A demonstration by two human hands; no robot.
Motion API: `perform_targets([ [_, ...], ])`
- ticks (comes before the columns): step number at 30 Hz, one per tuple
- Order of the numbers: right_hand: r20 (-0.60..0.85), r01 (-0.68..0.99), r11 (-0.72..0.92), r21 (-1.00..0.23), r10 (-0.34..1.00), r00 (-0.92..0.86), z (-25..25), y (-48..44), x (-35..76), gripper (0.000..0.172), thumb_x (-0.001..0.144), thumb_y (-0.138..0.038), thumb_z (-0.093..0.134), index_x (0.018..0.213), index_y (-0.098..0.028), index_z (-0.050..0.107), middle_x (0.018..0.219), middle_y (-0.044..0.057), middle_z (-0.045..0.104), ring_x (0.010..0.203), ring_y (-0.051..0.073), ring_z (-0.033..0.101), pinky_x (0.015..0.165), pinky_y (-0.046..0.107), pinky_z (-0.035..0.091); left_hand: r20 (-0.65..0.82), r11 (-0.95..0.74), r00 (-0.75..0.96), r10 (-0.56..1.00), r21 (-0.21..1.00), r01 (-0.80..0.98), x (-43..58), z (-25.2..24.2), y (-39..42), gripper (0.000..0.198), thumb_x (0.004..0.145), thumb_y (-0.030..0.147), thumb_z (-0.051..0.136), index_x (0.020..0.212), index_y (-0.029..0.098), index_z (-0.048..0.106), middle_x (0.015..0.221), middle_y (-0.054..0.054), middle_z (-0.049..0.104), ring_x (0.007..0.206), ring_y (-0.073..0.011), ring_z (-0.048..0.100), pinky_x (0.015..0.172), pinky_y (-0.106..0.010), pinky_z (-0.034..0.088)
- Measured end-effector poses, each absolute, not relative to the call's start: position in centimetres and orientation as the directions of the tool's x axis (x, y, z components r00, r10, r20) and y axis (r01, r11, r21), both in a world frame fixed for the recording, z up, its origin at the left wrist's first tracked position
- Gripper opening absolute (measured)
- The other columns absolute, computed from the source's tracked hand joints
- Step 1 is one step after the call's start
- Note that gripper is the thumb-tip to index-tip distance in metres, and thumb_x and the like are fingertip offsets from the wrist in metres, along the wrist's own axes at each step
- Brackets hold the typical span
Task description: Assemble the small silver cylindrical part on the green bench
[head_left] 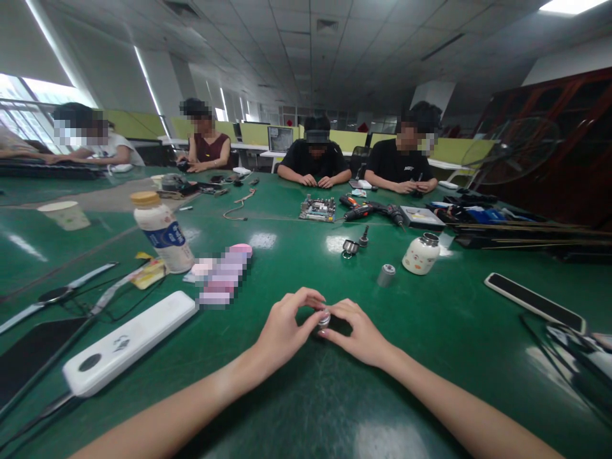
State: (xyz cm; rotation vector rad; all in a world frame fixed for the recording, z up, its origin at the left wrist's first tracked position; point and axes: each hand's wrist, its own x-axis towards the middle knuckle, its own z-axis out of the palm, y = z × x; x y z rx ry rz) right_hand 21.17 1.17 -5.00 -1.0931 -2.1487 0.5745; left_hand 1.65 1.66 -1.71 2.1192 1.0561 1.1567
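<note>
My left hand (pixel 289 325) and my right hand (pixel 356 331) meet just above the green table, their fingertips closed around a small silvery round part (pixel 324 319). The fingers cover most of it, so its exact kind does not show. Beyond my right hand stands a short grey metal cylinder (pixel 386 275). Farther off lie a metal cap with a ring (pixel 350 247) and a small dark threaded piece (pixel 364 236). To their right is a white flask (pixel 421 255) with a printed pattern and an uncovered metal mouth.
Left on the green table (pixel 287 395) are a white power strip (pixel 131 344), a drink bottle (pixel 162 233) and a paper cup (pixel 67 215). A phone (pixel 535 301) lies right. Power drills (pixel 373 209) and a circuit board (pixel 318 208) are ahead. Several people sit across.
</note>
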Motion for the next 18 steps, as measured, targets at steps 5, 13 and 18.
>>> perform_targets([
  [5, 0.353, 0.550, 0.560, -0.619, 0.825, -0.442, -5.00, 1.19, 21.19, 0.030, 0.087, -0.042, 0.066, 0.111, -0.025, 0.067, 0.101, 0.006, 0.069, 0.097, 0.022, 0.059, 0.087, 0.038, 0.045, 0.407, -0.547, 0.387, 0.827, 0.740, 0.390, 1.68, -1.17, 1.43, 0.020, 0.086, 0.024, 0.061, 0.105, 0.025, 0.058, 0.095, 0.000, 0.075, 0.093, -0.0198, 0.070, 0.086, -0.034, 0.050],
  [13, 0.362, 0.520, 0.566, -0.640, 0.819, -0.445, -5.00, 1.17, 21.11, 0.031, 0.088, -0.042, 0.064, 0.115, -0.027, 0.066, 0.107, 0.005, 0.070, 0.099, 0.022, 0.059, 0.090, 0.039, 0.044, 0.446, -0.561, 0.343, 0.827, 0.697, 0.446, 1.59, -1.51, 1.62, 0.026, 0.081, 0.029, 0.067, 0.106, 0.024, 0.060, 0.095, -0.002, 0.074, 0.098, -0.0225, 0.065, 0.088, -0.038, 0.047],
  [18, 0.352, 0.534, 0.559, -0.634, 0.824, -0.444, -5.07, 1.20, 21.17, 0.033, 0.087, -0.044, 0.065, 0.115, -0.026, 0.066, 0.105, 0.005, 0.070, 0.098, 0.022, 0.059, 0.088, 0.038, 0.044, 0.417, -0.541, 0.355, 0.837, 0.731, 0.417, 1.58, -1.48, 1.74, 0.019, 0.085, 0.028, 0.064, 0.103, 0.025, 0.061, 0.097, -0.001, 0.075, 0.100, -0.0216, 0.065, 0.091, -0.038, 0.046],
])
